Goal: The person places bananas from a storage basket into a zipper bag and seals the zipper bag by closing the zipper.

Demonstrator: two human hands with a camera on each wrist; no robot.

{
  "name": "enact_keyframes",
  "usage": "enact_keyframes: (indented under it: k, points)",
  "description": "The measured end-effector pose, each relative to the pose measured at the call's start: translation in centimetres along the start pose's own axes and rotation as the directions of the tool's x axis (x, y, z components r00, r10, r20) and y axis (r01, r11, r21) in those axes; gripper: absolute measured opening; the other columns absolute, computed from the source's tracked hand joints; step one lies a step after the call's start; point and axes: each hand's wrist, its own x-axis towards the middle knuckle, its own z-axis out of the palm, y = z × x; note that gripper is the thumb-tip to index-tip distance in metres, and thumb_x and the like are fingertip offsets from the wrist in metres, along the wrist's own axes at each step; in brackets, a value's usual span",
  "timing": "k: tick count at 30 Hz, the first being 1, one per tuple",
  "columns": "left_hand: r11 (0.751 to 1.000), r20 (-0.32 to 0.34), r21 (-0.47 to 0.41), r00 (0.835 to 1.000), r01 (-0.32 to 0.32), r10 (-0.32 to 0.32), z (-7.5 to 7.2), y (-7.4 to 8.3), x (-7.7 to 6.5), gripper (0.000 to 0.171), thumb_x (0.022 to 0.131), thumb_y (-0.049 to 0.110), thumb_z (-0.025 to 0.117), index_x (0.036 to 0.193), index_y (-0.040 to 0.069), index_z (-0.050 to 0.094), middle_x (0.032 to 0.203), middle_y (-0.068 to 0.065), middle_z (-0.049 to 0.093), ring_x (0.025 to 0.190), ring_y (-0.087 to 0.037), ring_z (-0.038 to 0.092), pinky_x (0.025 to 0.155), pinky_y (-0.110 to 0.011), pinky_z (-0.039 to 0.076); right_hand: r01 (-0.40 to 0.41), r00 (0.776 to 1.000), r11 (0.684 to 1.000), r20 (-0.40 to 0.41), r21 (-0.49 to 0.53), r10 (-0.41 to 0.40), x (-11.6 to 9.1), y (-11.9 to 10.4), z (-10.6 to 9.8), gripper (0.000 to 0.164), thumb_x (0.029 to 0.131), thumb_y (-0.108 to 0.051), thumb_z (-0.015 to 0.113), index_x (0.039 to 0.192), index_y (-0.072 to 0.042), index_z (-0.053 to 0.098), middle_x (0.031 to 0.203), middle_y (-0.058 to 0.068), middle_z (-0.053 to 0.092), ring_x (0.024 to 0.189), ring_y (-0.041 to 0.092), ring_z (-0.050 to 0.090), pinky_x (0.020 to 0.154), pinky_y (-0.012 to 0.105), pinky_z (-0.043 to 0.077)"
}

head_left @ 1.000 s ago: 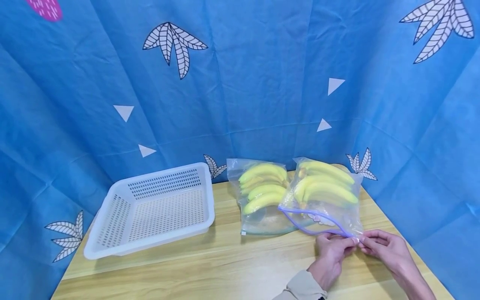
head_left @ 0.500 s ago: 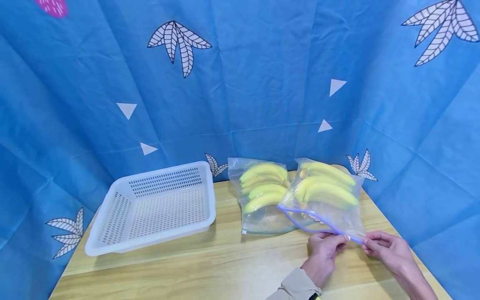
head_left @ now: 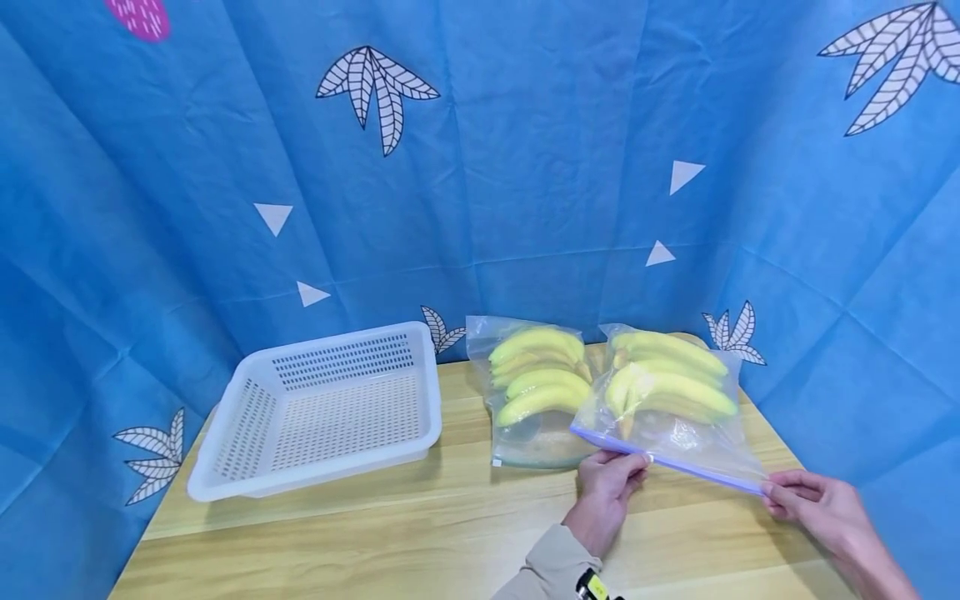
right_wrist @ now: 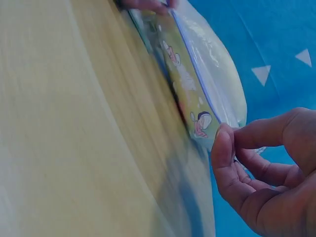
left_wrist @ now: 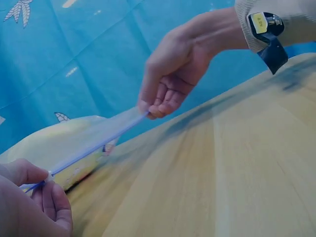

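A clear zip bag (head_left: 701, 446) with several yellow bananas (head_left: 671, 390) inside lies at the right of the table, its purple zip edge facing me. My left hand (head_left: 602, 493) pinches the small white slider (left_wrist: 49, 176) on that zip, left of the middle. At the zip's right corner, my right hand (head_left: 821, 510) pinches the edge between thumb and forefinger. The zip runs straight and taut between both hands, lifted a little off the wood in the left wrist view. Cartoon prints show on the bag's underside (right_wrist: 185, 74) in the right wrist view.
A second clear bag (head_left: 525, 446) of bananas lies just left, partly overlapped by the first. A white perforated plastic basket (head_left: 322, 473) stands on the left of the wooden table (head_left: 360, 542). Blue patterned cloth (head_left: 525, 167) hangs behind and along both sides.
The left hand has slid leftward along the zip with the slider. The right hand has moved right, holding the corner. The bag's mouth, gaping earlier, is now a straight line.
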Motion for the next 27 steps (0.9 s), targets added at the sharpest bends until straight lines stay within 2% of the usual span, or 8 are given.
enact_keyframes:
  k: [2,5,11,19,23,27]
  points:
    - [1.0,0.004,-0.001,1.0,-0.007,0.007,-0.5,0.3,0.3,0.024,0.067,-0.024,0.071,0.084,-0.006,0.071,0.071,-0.011,0.07,0.058,-0.015,0.064,0.061,-0.027,0.059,0.006,1.0,1.0,-0.001,-0.026,-0.006,0.3,0.1,-0.4,0.027,0.099,-0.007,0.067,0.112,0.016,0.064,0.083,0.005,0.075,0.073,0.012,0.072,0.07,0.03,0.062]
    - [1.0,0.002,0.008,1.0,-0.009,0.009,-0.8,0.6,0.4,0.023,0.067,-0.022,0.072,0.084,-0.006,0.071,0.071,-0.011,0.069,0.059,-0.016,0.064,0.06,-0.026,0.059,0.037,0.999,0.998,-0.008,-0.056,-0.037,1.0,0.2,-0.5,0.025,0.098,-0.004,0.066,0.109,0.019,0.063,0.082,0.006,0.075,0.072,0.011,0.071,0.069,0.028,0.062]
    - [1.0,-0.037,-0.004,0.999,-0.027,0.027,-1.5,1.5,0.9,0.026,0.067,-0.022,0.073,0.089,-0.007,0.071,0.076,-0.011,0.068,0.061,-0.017,0.064,0.062,-0.027,0.059,0.08,0.996,0.992,-0.042,-0.094,-0.084,2.4,-0.2,-0.9,0.019,0.097,-0.002,0.066,0.102,0.017,0.066,0.078,0.006,0.074,0.07,0.012,0.072,0.067,0.028,0.062]
    - [0.998,-0.051,-0.004,0.997,-0.057,0.057,-2.8,3.0,1.2,0.029,0.07,-0.021,0.072,0.097,-0.01,0.069,0.083,-0.016,0.069,0.067,-0.02,0.068,0.068,-0.031,0.062,0.1,0.993,0.986,-0.048,-0.137,-0.107,4.7,-0.8,-2.1,0.023,0.098,-0.001,0.064,0.103,0.021,0.064,0.079,0.006,0.073,0.069,0.01,0.071,0.067,0.028,0.062]
    - [0.998,-0.05,0.001,0.997,-0.057,0.057,-3.2,3.4,1.0,0.031,0.07,-0.019,0.074,0.099,-0.009,0.07,0.087,-0.017,0.071,0.067,-0.02,0.068,0.067,-0.03,0.061,0.067,0.995,0.982,-0.063,-0.179,-0.079,5.5,-1.1,-2.9,0.024,0.099,-0.007,0.064,0.102,0.016,0.067,0.078,0.003,0.074,0.069,0.009,0.072,0.065,0.025,0.061]
    - [0.997,-0.059,-0.005,0.996,-0.073,0.072,-3.3,3.7,0.8,0.03,0.069,-0.019,0.074,0.098,-0.009,0.071,0.086,-0.017,0.071,0.067,-0.019,0.067,0.066,-0.029,0.06,0.086,0.992,0.962,-0.069,-0.259,-0.107,6.5,-1.9,-2.9,0.031,0.099,-0.014,0.065,0.104,0.016,0.068,0.078,0.004,0.076,0.068,0.01,0.072,0.062,0.019,0.056]
